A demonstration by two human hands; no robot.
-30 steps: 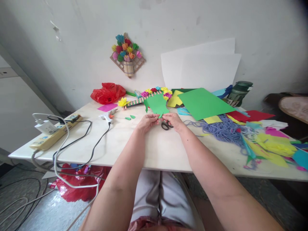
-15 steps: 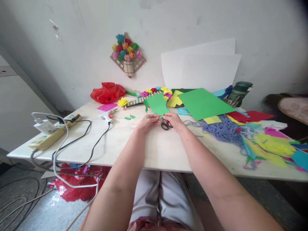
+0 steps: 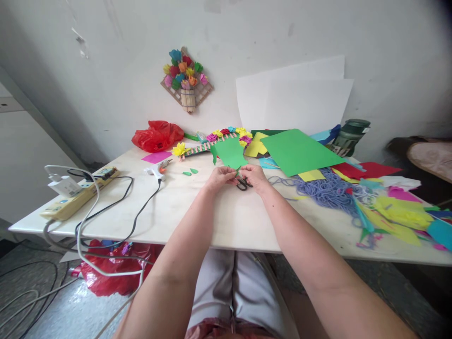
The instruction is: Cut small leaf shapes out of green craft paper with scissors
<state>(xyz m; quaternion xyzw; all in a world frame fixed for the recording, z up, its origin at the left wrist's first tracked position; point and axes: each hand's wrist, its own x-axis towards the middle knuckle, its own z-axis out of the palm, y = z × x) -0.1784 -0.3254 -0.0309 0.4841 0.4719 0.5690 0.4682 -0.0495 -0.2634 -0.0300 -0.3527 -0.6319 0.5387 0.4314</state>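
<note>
Both my hands meet over the middle of the white table (image 3: 197, 221). My left hand (image 3: 221, 177) pinches the lower edge of a cut piece of green paper (image 3: 230, 152), which stands tilted up away from me. My right hand (image 3: 255, 177) is closed on black-handled scissors (image 3: 242, 184), whose loops show between the two hands; the blades are hidden at the paper's edge. Two small green cut leaves (image 3: 190, 172) lie just left of my left hand.
A glue gun (image 3: 157, 169) and a power strip (image 3: 76, 197) with cables lie at the left. A large green sheet (image 3: 300, 150), purple yarn (image 3: 325, 188) and coloured paper scraps (image 3: 402, 212) fill the right. A red bag (image 3: 157, 135) and a paper-flower strip (image 3: 219, 138) sit at the back.
My hands have stayed together at the green paper, with only a slight shift; the scissors' handles sit a little closer between them.
</note>
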